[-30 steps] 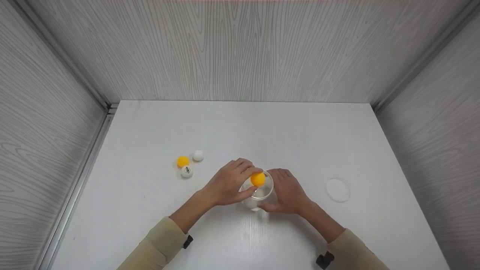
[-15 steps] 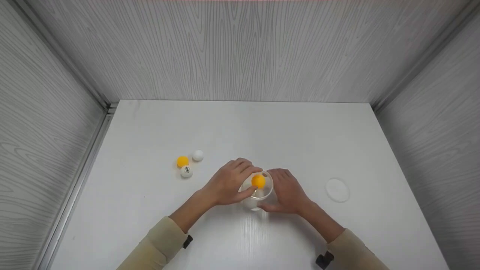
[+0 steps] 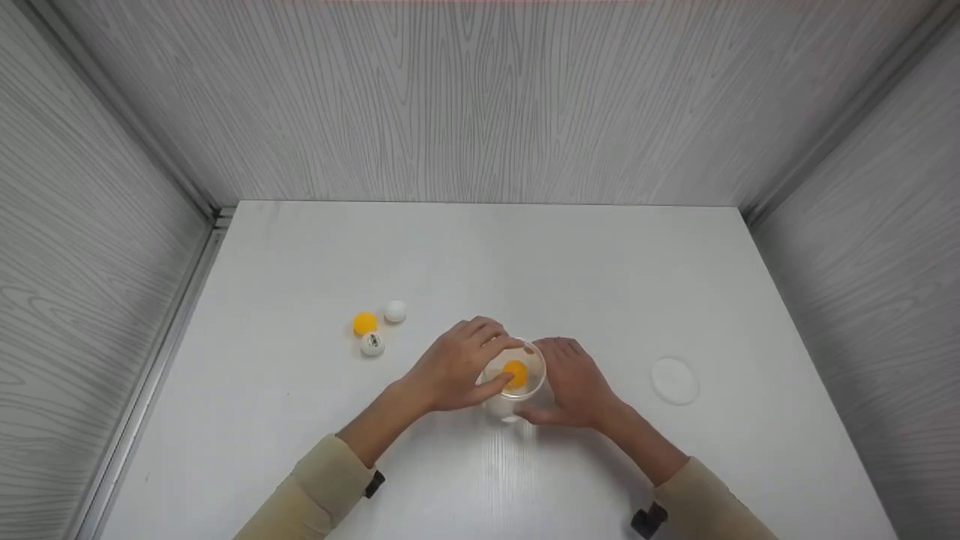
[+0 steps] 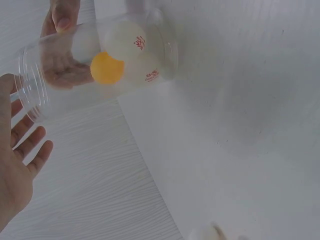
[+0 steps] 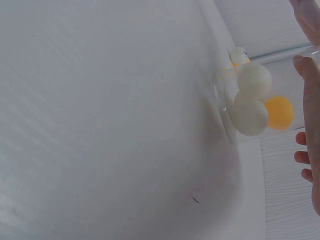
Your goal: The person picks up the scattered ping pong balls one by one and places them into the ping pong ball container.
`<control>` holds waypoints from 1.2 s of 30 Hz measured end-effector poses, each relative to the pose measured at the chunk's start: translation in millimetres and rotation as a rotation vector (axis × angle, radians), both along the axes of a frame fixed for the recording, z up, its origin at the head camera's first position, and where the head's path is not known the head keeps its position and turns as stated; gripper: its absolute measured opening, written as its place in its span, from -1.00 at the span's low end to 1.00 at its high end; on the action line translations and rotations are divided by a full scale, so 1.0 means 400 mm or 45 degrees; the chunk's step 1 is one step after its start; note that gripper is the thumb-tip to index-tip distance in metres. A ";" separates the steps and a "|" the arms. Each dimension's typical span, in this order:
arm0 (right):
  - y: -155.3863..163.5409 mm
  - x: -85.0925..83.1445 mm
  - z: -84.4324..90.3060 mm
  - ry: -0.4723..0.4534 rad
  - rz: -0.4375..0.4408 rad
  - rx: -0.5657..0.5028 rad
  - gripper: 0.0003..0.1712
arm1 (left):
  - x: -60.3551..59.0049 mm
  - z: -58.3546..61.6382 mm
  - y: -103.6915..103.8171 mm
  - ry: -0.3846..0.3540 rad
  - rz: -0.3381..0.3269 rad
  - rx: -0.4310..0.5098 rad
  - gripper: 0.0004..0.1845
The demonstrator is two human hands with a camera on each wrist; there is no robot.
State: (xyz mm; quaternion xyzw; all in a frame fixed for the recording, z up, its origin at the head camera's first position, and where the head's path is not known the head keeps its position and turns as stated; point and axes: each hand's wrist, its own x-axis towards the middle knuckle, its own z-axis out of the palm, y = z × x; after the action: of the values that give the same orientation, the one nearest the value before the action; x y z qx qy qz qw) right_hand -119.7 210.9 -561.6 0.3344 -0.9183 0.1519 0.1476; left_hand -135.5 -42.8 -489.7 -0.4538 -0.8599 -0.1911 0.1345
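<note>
A clear plastic cup (image 3: 502, 407) stands at the middle of the white table. My right hand (image 3: 574, 386) grips its right side. An orange ball (image 3: 514, 373) is inside the cup, near two white balls (image 4: 125, 40) that lie at the bottom. My left hand (image 3: 491, 358) hovers at the cup's left rim with its fingers (image 4: 31, 145) loose and holding nothing. In the right wrist view the orange ball (image 5: 279, 112) is beside the white balls (image 5: 249, 117), seen through the cup wall.
An orange ball (image 3: 364, 323), a plain white ball (image 3: 395, 310) and a printed white ball (image 3: 372, 343) lie together left of the cup. A round clear lid (image 3: 675, 379) lies to the right. Grey panel walls enclose the table on three sides.
My left hand has let go of the orange ball, which has dropped from the rim down into the cup. My right hand and the cup have stayed put.
</note>
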 end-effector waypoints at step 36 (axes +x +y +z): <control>0.002 -0.001 0.003 0.031 0.014 -0.024 -0.07 | -0.002 0.035 -0.070 -0.006 0.089 -0.069 -0.52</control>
State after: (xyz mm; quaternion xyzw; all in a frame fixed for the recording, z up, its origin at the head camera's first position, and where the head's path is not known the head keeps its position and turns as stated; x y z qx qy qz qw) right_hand -119.9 211.6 -560.5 0.3397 -0.9131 0.1575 0.1611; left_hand -136.1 -71.0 -475.6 -0.4266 -0.8804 -0.1639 0.1267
